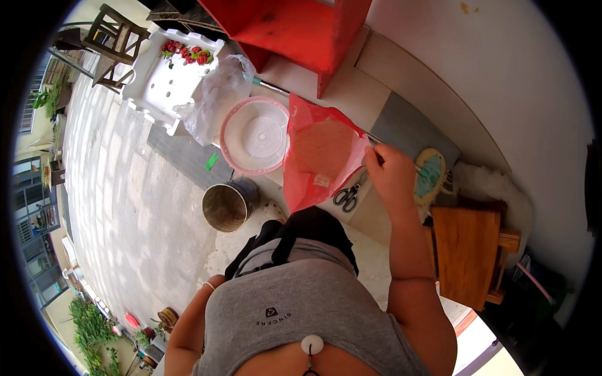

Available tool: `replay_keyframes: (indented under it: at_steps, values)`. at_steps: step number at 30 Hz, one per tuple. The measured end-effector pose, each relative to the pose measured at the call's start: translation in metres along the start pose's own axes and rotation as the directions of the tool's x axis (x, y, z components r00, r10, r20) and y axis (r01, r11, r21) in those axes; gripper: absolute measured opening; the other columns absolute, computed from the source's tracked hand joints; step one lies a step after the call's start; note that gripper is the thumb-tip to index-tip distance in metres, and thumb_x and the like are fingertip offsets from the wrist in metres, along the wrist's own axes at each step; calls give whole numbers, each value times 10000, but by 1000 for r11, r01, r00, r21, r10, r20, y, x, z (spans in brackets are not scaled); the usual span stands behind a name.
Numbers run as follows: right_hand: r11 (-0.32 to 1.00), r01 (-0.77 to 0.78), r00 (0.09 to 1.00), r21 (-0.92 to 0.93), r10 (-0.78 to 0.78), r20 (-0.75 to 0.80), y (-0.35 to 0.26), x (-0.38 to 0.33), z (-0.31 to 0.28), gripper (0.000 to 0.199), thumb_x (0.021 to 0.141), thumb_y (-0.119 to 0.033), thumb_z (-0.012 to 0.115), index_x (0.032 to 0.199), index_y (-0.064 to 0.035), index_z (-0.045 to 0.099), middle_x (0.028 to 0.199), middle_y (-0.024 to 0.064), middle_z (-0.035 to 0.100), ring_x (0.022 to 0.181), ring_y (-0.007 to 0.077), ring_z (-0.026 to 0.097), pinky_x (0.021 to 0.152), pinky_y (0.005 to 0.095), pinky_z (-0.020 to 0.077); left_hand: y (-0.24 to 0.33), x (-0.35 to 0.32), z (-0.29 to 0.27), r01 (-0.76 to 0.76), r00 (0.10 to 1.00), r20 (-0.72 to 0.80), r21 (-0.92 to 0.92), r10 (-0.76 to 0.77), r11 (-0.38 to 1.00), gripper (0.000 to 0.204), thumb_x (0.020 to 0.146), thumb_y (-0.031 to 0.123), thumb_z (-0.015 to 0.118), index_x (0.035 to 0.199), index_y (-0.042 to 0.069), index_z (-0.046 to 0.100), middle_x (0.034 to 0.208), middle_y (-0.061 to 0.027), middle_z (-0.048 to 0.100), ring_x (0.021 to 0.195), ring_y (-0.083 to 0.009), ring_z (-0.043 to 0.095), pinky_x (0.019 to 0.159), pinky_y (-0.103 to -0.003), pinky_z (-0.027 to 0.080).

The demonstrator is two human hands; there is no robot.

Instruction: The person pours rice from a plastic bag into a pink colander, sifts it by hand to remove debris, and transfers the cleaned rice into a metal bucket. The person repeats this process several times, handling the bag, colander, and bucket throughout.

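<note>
My right hand (390, 173) pinches the right-hand edge of a red plastic bag (302, 182). The bag spreads wide in front of my legs, and a brownish-pink area shows in its middle; whether that is contents or the bag itself I cannot tell. Just below the bag's right side lie black-handled scissors (346, 198). A white strainer with a pink-rimmed basin (227, 141) touches the bag's left side. My left arm hangs at the lower left; only a sliver of my left hand (217, 280) shows beyond a white bracelet, its fingers hidden behind my body.
A metal bucket (248, 193) stands left of my feet. Farther off are a clear plastic bag (216, 103), a white foam tray (147, 81) with red flower-like pieces, and a red shelf (282, 31). To the right are a yellow-rimmed oval item (431, 174) and a wooden stool (467, 250).
</note>
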State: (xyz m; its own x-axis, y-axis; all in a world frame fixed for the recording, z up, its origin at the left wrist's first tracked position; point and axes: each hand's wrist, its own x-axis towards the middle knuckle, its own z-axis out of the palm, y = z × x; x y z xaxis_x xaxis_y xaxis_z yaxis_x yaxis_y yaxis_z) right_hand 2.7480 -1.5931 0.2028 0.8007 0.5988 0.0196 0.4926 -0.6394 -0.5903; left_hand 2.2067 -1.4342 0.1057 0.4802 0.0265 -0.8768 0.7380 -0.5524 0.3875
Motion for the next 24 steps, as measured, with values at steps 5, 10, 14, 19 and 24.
replay_keyframes:
  at_steps: [5, 10, 14, 19, 24]
  values:
    - [1000, -19, 999, 3, 19, -44, -9, -1, 6, 243, 835, -221, 630, 698, -24, 591, 658, 142, 587, 604, 333, 573, 540, 408, 436, 9, -58, 49, 137, 989, -5, -372, -149, 918, 227, 788, 195, 579, 916, 54, 702, 904, -196, 685, 797, -350, 663, 687, -423, 512]
    - [993, -96, 992, 63, 101, -73, -7, -9, 13, 266, 851, -249, 622, 722, -18, 601, 675, 146, 601, 617, 339, 578, 558, 411, 441, 5, -46, 75, 153, 951, -138, -564, -275, 811, 226, 789, 187, 584, 922, 47, 701, 897, -192, 688, 792, -339, 666, 682, -413, 514]
    - [970, -223, 970, 94, 231, -78, -11, -16, 15, 336, 880, -317, 599, 730, -16, 604, 672, 142, 602, 592, 328, 553, 552, 396, 428, -4, -39, 87, 108, 921, -226, -633, -317, 766, 224, 791, 180, 587, 927, 42, 700, 892, -188, 691, 787, -329, 669, 678, -406, 515]
    - [976, -210, 970, 53, 215, -109, -18, -28, 12, 382, 900, -382, 581, 765, -26, 613, 636, 122, 584, 566, 292, 531, 543, 384, 412, -30, -41, 105, 83, 889, -290, -659, -354, 748, 223, 792, 171, 592, 934, 35, 699, 885, -184, 694, 781, -318, 673, 673, -396, 517]
    - [958, -249, 952, 144, 269, -145, -30, -48, 3, 352, 908, -357, 595, 786, -27, 616, 628, 104, 576, 555, 246, 525, 545, 346, 412, -71, -55, 134, 81, 849, -362, -629, -384, 773, 222, 794, 162, 597, 940, 29, 697, 879, -180, 697, 776, -306, 676, 668, -387, 519]
